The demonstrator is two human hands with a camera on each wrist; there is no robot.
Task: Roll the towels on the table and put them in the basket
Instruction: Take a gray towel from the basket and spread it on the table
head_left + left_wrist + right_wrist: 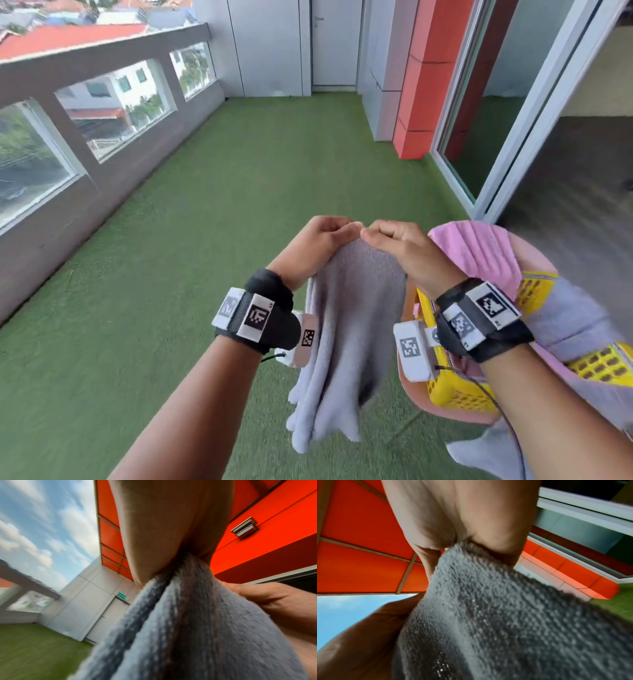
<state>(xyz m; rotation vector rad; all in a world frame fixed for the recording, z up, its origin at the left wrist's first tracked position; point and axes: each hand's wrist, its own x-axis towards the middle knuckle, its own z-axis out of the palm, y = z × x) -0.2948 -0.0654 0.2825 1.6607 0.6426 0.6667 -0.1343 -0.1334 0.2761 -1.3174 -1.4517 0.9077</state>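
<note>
Both hands were up, side by side! The left hand point(318, 245) and right hand point(399, 248) each pinched the top edge of the grey towel point(346, 329) between curled fingers and thumb, fingertips almost meeting. The towel hung free in folds over the green turf point(171, 291). Off to the right, the yellow basket point(448, 387) sat draped with a pink towel point(479, 253) and another grey one.

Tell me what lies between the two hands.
Only the grey towel's top edge: left hand and right hand pinch it, fingertips nearly touching, in the head view.
</note>
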